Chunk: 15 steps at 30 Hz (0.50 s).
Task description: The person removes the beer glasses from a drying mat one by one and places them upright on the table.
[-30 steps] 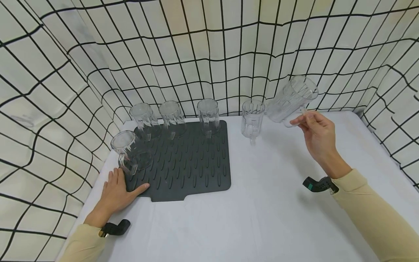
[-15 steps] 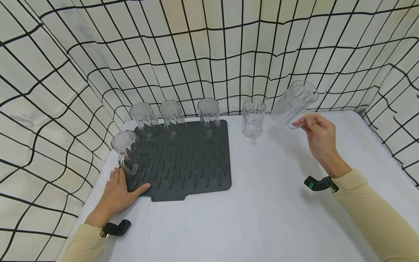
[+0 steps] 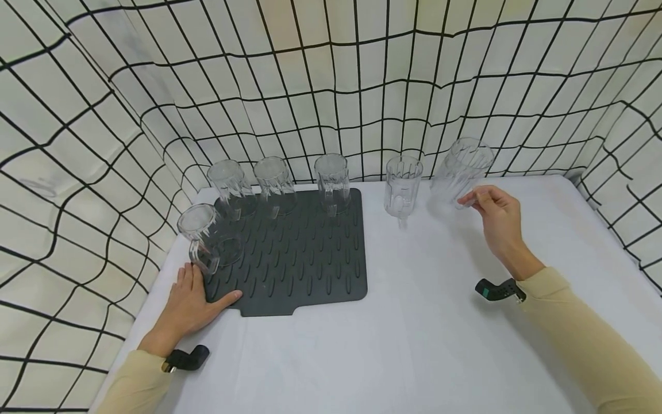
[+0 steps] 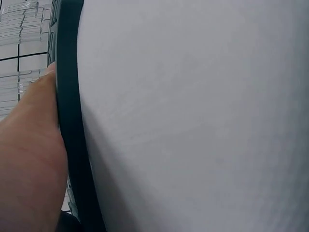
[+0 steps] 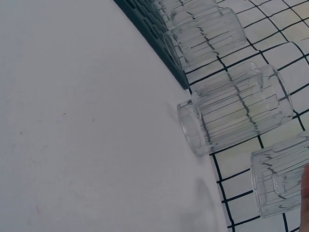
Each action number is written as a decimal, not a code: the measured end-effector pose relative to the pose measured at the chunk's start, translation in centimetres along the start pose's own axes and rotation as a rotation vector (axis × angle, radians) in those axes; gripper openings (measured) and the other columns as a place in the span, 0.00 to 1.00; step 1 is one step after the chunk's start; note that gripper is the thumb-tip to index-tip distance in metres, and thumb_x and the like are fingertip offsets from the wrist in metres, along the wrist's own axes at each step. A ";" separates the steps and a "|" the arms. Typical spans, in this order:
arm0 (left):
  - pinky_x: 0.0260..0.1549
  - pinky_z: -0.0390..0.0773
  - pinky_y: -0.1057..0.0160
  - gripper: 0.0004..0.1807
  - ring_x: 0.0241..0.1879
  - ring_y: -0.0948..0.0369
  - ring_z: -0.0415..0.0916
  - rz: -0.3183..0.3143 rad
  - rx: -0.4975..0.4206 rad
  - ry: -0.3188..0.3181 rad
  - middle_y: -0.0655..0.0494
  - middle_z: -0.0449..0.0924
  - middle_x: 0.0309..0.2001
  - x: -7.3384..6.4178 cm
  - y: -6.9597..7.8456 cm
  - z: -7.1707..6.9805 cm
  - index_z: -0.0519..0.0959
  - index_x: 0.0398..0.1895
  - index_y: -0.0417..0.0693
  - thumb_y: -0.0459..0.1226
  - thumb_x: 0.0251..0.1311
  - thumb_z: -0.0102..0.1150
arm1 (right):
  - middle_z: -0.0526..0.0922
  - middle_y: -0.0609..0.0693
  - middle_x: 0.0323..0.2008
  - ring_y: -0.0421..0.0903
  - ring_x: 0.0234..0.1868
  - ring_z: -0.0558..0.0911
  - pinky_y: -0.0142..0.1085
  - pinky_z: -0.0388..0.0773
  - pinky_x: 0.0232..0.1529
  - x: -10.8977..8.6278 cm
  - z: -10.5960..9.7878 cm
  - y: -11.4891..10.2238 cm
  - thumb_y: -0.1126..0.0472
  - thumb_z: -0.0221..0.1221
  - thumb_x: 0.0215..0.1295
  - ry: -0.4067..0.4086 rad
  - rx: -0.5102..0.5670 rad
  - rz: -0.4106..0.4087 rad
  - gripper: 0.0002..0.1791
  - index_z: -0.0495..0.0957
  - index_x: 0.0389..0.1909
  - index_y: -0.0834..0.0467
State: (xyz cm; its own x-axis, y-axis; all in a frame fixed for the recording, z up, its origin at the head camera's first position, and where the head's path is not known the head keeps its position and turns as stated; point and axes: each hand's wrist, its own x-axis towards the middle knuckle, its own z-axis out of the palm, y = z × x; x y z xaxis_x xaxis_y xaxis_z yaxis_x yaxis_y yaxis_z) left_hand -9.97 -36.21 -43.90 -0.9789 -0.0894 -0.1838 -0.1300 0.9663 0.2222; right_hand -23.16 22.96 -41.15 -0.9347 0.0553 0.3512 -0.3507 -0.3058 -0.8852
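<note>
My right hand [image 3: 499,221] pinches the handle of a clear glass mug [image 3: 462,169], which leans to the right near the table's back edge. In the right wrist view this mug [image 5: 277,179] is at the lower right, a sliver of finger against it; whether its base touches the table is hard to tell. Left of it another glass mug [image 3: 403,184] stands upright on the white cloth. My left hand [image 3: 188,307] rests, fingers extended, at the near left corner of a dark drying mat [image 3: 305,259], its thumb on the mat. One glass mug [image 3: 207,238] stands just beyond those fingers.
Along the mat's back edge are three more glass mugs [image 3: 233,190], [image 3: 275,187], [image 3: 332,184]. A black wire grid [image 3: 357,89] over white sheeting rises behind the table and on both sides. White cloth [image 3: 403,322] covers the table.
My right hand has lowered the held mug slightly toward the table, bringing it more upright. The left hand stays at the mat corner, and the other mugs stand where they were.
</note>
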 end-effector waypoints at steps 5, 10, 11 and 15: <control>0.75 0.43 0.23 0.74 0.79 0.23 0.32 -0.004 -0.002 -0.004 0.14 0.30 0.77 -0.1 0.1 -0.1 0.35 0.75 0.14 0.70 0.60 0.57 | 0.88 0.45 0.33 0.39 0.40 0.87 0.25 0.81 0.53 0.1 0.2 0.6 0.62 0.54 0.79 0.012 -0.069 0.040 0.11 0.80 0.36 0.63; 0.75 0.43 0.23 0.73 0.79 0.23 0.32 -0.006 -0.003 -0.005 0.14 0.31 0.77 -0.3 0.1 -0.1 0.35 0.75 0.14 0.71 0.60 0.57 | 0.89 0.41 0.31 0.37 0.40 0.86 0.23 0.79 0.55 0.2 0.6 1.2 0.60 0.54 0.80 0.036 -0.182 0.082 0.13 0.80 0.36 0.63; 0.75 0.43 0.23 0.73 0.79 0.23 0.32 -0.006 -0.004 -0.005 0.14 0.30 0.77 -0.3 0.2 -0.2 0.36 0.75 0.14 0.71 0.60 0.57 | 0.89 0.40 0.31 0.36 0.40 0.85 0.22 0.78 0.55 0.2 0.6 1.3 0.59 0.54 0.80 0.040 -0.214 0.090 0.13 0.80 0.36 0.62; 0.75 0.43 0.24 0.74 0.79 0.23 0.32 -0.005 -0.004 -0.004 0.14 0.30 0.77 -0.3 0.2 -0.2 0.36 0.75 0.14 0.71 0.60 0.57 | 0.88 0.37 0.29 0.35 0.39 0.84 0.21 0.77 0.55 0.4 0.7 1.9 0.58 0.53 0.80 0.056 -0.313 0.111 0.14 0.82 0.36 0.60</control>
State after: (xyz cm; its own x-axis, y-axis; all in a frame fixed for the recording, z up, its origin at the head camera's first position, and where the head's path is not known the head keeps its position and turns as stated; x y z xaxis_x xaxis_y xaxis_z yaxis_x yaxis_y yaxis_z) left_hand -9.76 -36.07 -43.60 -0.9777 -0.0929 -0.1886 -0.1350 0.9650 0.2247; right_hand -24.13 21.79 -42.47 -0.9670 0.0925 0.2374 -0.2389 -0.0062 -0.9710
